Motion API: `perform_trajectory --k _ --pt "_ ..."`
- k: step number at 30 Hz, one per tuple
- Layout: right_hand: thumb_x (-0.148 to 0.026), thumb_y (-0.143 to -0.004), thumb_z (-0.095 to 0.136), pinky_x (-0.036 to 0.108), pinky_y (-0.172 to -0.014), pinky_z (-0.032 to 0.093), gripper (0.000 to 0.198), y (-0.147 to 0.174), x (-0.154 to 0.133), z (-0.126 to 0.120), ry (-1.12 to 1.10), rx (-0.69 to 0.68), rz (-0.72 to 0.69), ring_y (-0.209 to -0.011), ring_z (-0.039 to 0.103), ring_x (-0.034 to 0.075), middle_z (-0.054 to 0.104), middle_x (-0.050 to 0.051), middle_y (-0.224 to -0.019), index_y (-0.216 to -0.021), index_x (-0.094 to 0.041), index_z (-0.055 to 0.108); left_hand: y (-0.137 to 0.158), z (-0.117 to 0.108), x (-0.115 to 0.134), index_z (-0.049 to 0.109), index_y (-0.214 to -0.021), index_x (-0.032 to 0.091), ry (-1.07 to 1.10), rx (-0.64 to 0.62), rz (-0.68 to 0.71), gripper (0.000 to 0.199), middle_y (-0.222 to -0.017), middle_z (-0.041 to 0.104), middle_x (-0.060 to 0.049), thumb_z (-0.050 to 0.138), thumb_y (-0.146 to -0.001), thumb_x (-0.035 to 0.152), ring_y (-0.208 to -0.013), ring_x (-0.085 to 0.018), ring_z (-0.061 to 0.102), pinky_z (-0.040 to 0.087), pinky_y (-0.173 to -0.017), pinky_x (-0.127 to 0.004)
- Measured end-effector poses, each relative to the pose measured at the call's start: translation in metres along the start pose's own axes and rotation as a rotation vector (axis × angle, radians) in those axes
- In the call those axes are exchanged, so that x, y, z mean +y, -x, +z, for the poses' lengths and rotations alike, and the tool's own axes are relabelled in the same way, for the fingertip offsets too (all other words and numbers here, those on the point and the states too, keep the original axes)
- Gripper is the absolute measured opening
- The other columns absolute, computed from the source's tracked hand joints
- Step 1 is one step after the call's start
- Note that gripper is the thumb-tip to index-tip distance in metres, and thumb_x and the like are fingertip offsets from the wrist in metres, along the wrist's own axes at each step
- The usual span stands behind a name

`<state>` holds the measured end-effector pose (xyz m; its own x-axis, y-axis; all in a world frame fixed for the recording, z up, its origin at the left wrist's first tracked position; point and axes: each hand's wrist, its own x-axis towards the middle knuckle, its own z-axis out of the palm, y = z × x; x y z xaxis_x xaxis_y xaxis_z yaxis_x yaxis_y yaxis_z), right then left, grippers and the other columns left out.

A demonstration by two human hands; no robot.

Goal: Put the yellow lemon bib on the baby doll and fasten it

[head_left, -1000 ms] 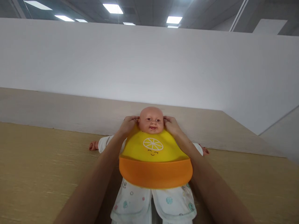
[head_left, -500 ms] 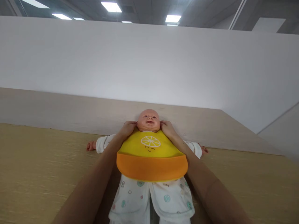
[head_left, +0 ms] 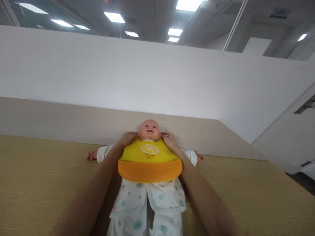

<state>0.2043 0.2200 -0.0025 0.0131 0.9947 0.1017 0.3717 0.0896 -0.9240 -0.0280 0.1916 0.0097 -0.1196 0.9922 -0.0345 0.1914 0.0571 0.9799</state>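
Observation:
A baby doll (head_left: pixel 149 126) lies face up, with its arms stretched out to both sides. Over its chest is a yellow bib (head_left: pixel 133 150) with a white citrus slice and an orange catch pocket (head_left: pixel 149 171). My left hand (head_left: pixel 127 138) is closed at the bib's neck edge, left of the doll's head. On the other side of the neck, my right hand (head_left: pixel 169 140) holds the bib's opposite edge, fingers bent. The fingertips and the bib's neck ends are partly hidden behind the doll's neck. White patterned clothes (head_left: pixel 147 203) cover the doll's body and legs.
The doll lies on a wooden surface (head_left: pixel 49 177), its head against a pale raised ledge (head_left: pixel 61 119). Behind stands a white partition (head_left: pixel 137 75) with glass above. A door handle (head_left: pixel 306 105) shows at the far right.
The view has shifted, so the doll and my hands appear slightly further left and smaller. My right fingers look a little more extended; both hands stay at the doll's neck.

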Motion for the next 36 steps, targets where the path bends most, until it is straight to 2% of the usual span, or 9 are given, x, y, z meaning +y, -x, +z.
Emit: perform_trajectory --k 4,8,11,14,20,25,30,33,36 --pt "-0.028 -0.064 0.052 0.027 -0.066 0.044 0.029 0.025 -0.008 -0.013 -0.056 -0.009 0.005 -0.072 0.061 0.017 0.069 0.005 -0.079 -0.084 -0.015 0.069 0.024 -0.002 0.008 0.069 -0.070 0.017 0.111 0.087 -0.045 0.018 -0.062 0.066 -0.001 0.064 -0.055 0.025 -0.062 -0.016 0.058 0.043 -0.057 -0.025" --pt "-0.029 -0.060 0.064 0.027 -0.063 0.047 0.020 0.050 -0.015 -0.027 -0.369 -0.137 0.137 -0.067 0.063 0.017 0.070 0.003 -0.074 -0.076 -0.017 0.069 0.055 -0.009 0.012 0.066 -0.071 0.015 0.309 -0.076 -0.091 0.023 -0.063 0.067 -0.002 0.070 -0.056 0.032 -0.059 -0.016 0.060 0.045 -0.056 -0.027" --pt "-0.023 -0.056 0.070 0.027 -0.063 0.049 0.021 0.065 -0.021 -0.035 -0.520 -0.234 0.224 -0.067 0.065 0.018 0.071 0.003 -0.073 -0.075 -0.017 0.069 0.067 -0.017 0.014 0.067 -0.073 0.014 0.351 -0.150 -0.136 0.025 -0.065 0.068 -0.004 0.073 -0.052 0.025 -0.058 -0.016 0.061 0.046 -0.056 -0.026" --pt "-0.018 -0.054 0.070 0.025 -0.062 0.049 0.023 0.074 -0.028 -0.037 -0.540 -0.265 0.198 -0.065 0.065 0.016 0.072 0.004 -0.074 -0.077 -0.016 0.071 0.066 -0.023 0.017 0.069 -0.075 0.012 0.382 -0.103 -0.124 0.029 -0.066 0.069 -0.004 0.074 -0.047 0.017 -0.061 -0.014 0.062 0.047 -0.059 -0.024" --pt "-0.018 -0.053 0.070 0.028 -0.066 0.051 0.033 0.073 -0.033 -0.029 -0.728 -0.206 0.210 -0.064 0.064 0.017 0.070 0.002 -0.071 -0.085 -0.017 0.069 0.051 -0.022 0.029 0.070 -0.075 0.011 0.460 0.033 -0.087 0.029 -0.067 0.070 -0.004 0.071 -0.046 0.015 -0.063 -0.013 0.062 0.047 -0.060 -0.022" --pt "-0.018 -0.051 0.068 0.027 -0.065 0.050 0.029 0.073 -0.030 -0.024 -0.675 -0.179 0.219 -0.063 0.064 0.016 0.070 0.002 -0.070 -0.080 -0.016 0.069 0.055 -0.018 0.023 0.069 -0.069 0.012 0.334 -0.001 -0.104 0.022 -0.063 0.068 -0.003 0.074 -0.052 0.026 -0.060 -0.016 0.061 0.047 -0.055 -0.025" --pt "-0.021 -0.052 0.066 0.027 -0.065 0.050 0.022 0.071 -0.026 -0.022 -0.577 -0.138 0.205 -0.065 0.064 0.016 0.070 0.003 -0.072 -0.073 -0.016 0.069 0.063 -0.017 0.012 0.070 -0.072 0.015 0.187 -0.017 -0.103 0.023 -0.065 0.068 -0.002 0.072 -0.056 0.031 -0.064 -0.017 0.062 0.048 -0.058 -0.027" --pt "-0.022 -0.053 0.064 0.028 -0.067 0.050 0.022 0.068 -0.021 -0.022 -0.555 -0.116 0.200 -0.067 0.064 0.017 0.070 0.002 -0.070 -0.074 -0.017 0.070 0.064 -0.021 0.010 0.071 -0.083 0.015 -0.005 0.060 -0.011 0.028 -0.068 0.067 -0.002 0.064 -0.062 0.033 -0.069 -0.018 0.062 0.049 -0.063 -0.029" --pt "-0.022 -0.053 0.063 0.028 -0.067 0.050 0.023 0.067 -0.019 -0.021 -0.543 -0.104 0.194 -0.069 0.064 0.018 0.071 0.002 -0.074 -0.075 -0.017 0.071 0.076 -0.027 0.012 0.071 -0.085 0.018 -0.221 0.201 0.216 0.027 -0.089 0.068 -0.007 0.057 -0.069 0.034 -0.089 -0.022 0.062 0.050 -0.077 -0.034"
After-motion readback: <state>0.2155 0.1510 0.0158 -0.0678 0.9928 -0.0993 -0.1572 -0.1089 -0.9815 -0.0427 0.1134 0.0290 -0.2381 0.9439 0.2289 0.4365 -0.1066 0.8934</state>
